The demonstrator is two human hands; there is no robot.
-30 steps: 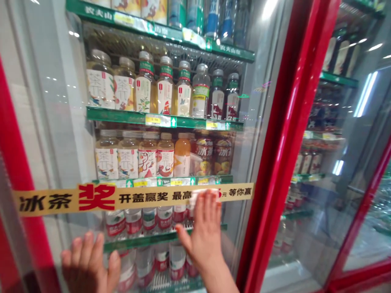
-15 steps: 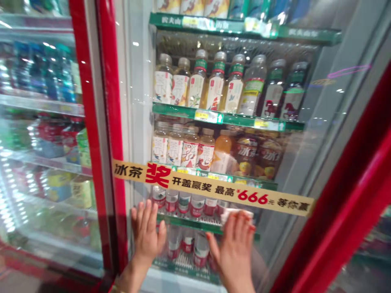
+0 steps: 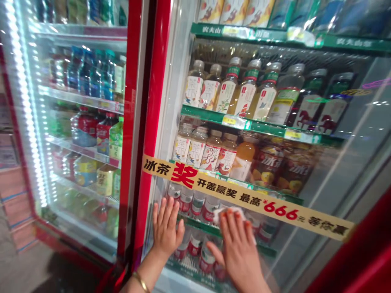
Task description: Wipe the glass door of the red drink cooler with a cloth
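**White cloth [image 3: 229, 214] pressed to glass door of drinks cooler [image 3: 348, 175]**

Green-edged shelves [image 3: 259, 126] of bottled tea [image 3: 232, 89] stand behind the glass, a yellow prize banner [image 3: 244, 195] running across it. Low on the pane, both hands are spread open. The left hand [image 3: 166, 232], a gold bangle [image 3: 140, 281] at the wrist, lies flat on the glass just beside the red door frame [image 3: 151, 122], holding nothing. The right hand [image 3: 238, 252] presses the cloth beneath the banner, fingers across it, not gripping. Thin, soft and light, the cloth would likely crumple and slide easily on smooth glass; it is best taken by a free edge under the palm.
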